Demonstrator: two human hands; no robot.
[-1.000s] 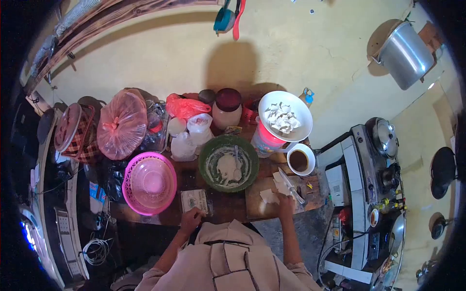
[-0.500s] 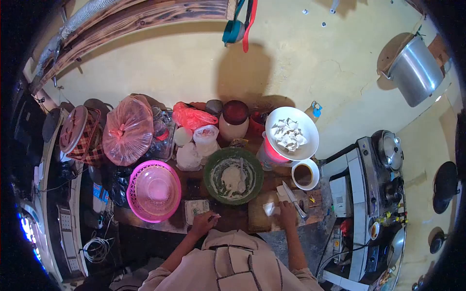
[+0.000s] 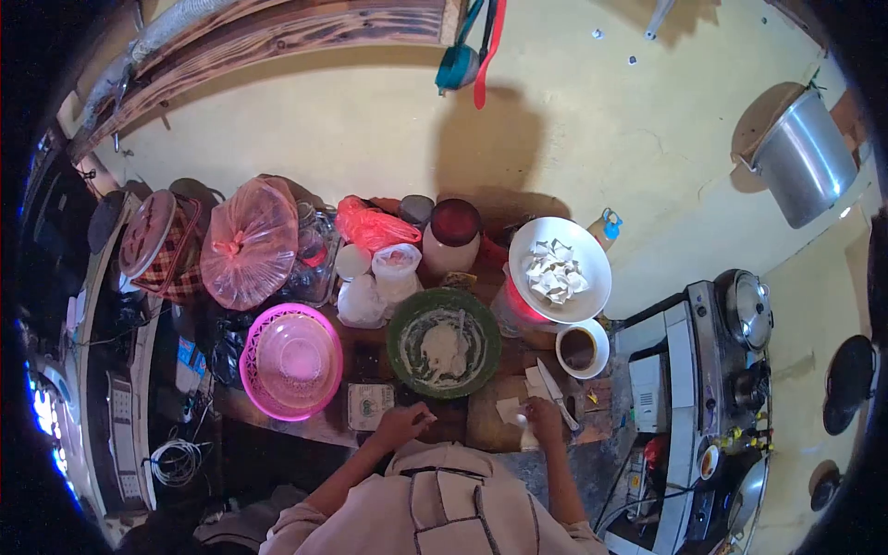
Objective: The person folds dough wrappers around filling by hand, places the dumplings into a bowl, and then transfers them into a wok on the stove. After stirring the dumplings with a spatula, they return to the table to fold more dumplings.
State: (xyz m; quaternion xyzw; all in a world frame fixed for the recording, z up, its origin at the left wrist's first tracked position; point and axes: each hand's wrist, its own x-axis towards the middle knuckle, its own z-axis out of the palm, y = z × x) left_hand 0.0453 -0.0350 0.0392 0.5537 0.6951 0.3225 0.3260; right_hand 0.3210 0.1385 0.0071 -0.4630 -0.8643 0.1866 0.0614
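My left hand (image 3: 405,425) is near the table's front edge, right of a small white box (image 3: 371,407), its fingers pinched on a small pale bit I cannot make out. My right hand (image 3: 542,418) is closed on a white piece at the wooden board (image 3: 488,424). Beside it lies another white piece (image 3: 509,411). A knife (image 3: 558,396) rests just right of this hand. Behind the hands stands a green bowl (image 3: 405,344) with pale, doughy stuff and a spoon inside. A white bowl of folded white pieces (image 3: 557,272) sits at the back right, above a cup of dark liquid (image 3: 579,350).
A pink basket (image 3: 292,363) stands on the left. Behind are a tied plastic bag (image 3: 250,245), a red-lidded jar (image 3: 451,236) and white bags (image 3: 361,301). To the right is a stove (image 3: 717,342). A pot (image 3: 803,162) hangs on the wall.
The view has shifted slightly. My right hand has moved a little left, off the knife's side, and now has hold of a white piece. My left hand has moved slightly right.
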